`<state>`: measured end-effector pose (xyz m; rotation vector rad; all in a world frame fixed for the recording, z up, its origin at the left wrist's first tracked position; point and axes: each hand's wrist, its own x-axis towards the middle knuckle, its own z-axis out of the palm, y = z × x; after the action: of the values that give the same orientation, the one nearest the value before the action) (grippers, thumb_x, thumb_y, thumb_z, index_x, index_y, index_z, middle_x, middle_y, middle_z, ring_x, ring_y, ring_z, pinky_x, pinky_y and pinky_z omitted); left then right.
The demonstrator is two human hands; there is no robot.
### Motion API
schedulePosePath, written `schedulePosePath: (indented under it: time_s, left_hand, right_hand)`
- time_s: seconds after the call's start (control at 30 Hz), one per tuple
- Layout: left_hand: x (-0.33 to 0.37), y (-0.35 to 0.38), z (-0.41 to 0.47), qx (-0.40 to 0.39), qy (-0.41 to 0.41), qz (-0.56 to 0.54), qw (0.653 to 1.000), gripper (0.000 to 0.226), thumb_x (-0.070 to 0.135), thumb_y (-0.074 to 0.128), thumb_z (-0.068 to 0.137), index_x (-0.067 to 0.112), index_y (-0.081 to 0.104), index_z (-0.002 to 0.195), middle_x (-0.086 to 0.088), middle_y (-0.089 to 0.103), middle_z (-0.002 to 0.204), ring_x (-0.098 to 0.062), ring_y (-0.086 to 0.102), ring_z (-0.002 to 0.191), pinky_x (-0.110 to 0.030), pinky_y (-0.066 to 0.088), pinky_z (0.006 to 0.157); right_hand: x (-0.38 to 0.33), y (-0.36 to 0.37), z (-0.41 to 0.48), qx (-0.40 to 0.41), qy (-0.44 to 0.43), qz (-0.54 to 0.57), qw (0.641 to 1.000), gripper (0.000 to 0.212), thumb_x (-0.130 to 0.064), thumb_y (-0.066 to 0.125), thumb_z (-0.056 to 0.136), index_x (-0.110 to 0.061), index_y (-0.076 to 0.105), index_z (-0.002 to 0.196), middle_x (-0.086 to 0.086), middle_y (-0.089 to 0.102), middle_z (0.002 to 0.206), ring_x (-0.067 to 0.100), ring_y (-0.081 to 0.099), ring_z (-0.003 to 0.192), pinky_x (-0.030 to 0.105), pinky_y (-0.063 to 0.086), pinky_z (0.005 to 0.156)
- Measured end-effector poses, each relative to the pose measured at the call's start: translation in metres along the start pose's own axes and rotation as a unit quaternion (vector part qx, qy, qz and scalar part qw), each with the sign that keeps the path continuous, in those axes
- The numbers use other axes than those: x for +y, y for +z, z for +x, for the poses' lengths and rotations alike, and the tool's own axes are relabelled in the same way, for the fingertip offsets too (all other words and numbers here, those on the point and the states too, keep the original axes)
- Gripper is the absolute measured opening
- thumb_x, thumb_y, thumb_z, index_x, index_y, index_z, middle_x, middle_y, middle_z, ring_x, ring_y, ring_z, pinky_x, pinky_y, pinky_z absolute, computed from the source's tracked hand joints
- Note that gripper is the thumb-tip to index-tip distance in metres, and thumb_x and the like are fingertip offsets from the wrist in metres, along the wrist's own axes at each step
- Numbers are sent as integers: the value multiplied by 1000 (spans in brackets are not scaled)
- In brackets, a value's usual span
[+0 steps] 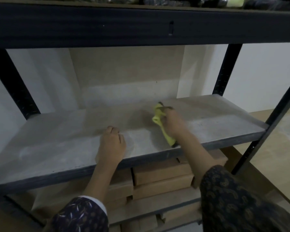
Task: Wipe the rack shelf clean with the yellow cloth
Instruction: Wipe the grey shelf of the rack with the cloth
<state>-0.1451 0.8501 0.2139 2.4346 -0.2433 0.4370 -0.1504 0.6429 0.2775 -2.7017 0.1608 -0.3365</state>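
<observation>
The dusty grey rack shelf (57, 148) runs across the middle of the head view, framed by black metal posts. My right hand (173, 124) grips the bunched yellow cloth (159, 118) and holds it down on the shelf, right of centre. One end of the cloth trails toward the front edge under my wrist. My left hand (112, 143) rests on the shelf near its front edge, fingers loosely curled and holding nothing.
A black beam (141, 25) of the shelf above hangs low over the work area. Cardboard boxes (162, 176) are stacked on the lower shelf. Black uprights (224, 69) stand at the back corners, and a diagonal post (264, 124) stands at the right front.
</observation>
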Motion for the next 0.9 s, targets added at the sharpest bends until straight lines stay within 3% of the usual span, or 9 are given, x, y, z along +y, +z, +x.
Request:
schedulePosePath:
  time_s: [0.13, 0.27, 0.43, 0.57, 0.77, 0.9]
  left_hand:
    - [-4, 0, 0, 23, 15, 3, 1000, 28, 6, 38, 95, -3, 61, 108, -12, 54, 109, -24, 52, 96, -35, 45, 87]
    - [-8, 3, 2, 36, 10, 7, 999, 26, 8, 39, 95, 2, 61, 107, -6, 54, 109, -18, 51, 94, -29, 43, 85]
    - [-7, 4, 4, 42, 2, 5, 999, 22, 5, 44, 92, 5, 62, 103, -4, 54, 104, -18, 52, 92, -30, 44, 84]
    - [-6, 3, 1, 46, -6, 6, 999, 22, 4, 43, 92, 4, 63, 103, -5, 55, 104, -18, 52, 93, -27, 42, 84]
    - [-6, 3, 0, 43, 10, 8, 999, 24, 4, 42, 92, 2, 63, 102, -4, 55, 104, -18, 53, 91, -22, 40, 82]
    - [-7, 4, 1, 39, 14, 10, 999, 23, 3, 42, 92, -1, 63, 100, -8, 56, 104, -24, 56, 91, -30, 44, 82]
  right_hand:
    - [-47, 59, 29, -141, -141, -31, 980, 36, -19, 49, 95, 0, 50, 126, 23, 48, 134, 38, 47, 123, 41, 40, 101]
    - [-57, 89, 64, -123, -169, -52, 977, 46, -28, 42, 99, -10, 38, 141, 7, 26, 155, 26, 25, 141, 41, 24, 112]
    - [-52, 101, 106, -87, -120, -18, 989, 41, -26, 44, 99, -13, 41, 138, 3, 33, 151, 26, 26, 141, 47, 21, 114]
    - [-39, 103, 123, -51, -75, -12, 996, 33, -24, 45, 96, -6, 48, 124, 13, 48, 133, 33, 42, 127, 48, 34, 104]
    - [7, 84, 123, -9, 76, -95, 993, 49, -25, 35, 100, -2, 33, 143, 17, 32, 150, 36, 29, 137, 51, 27, 112]
    - [44, 63, 103, -12, 142, -116, 983, 55, -28, 34, 100, -1, 25, 147, 18, 27, 153, 37, 25, 140, 52, 26, 113]
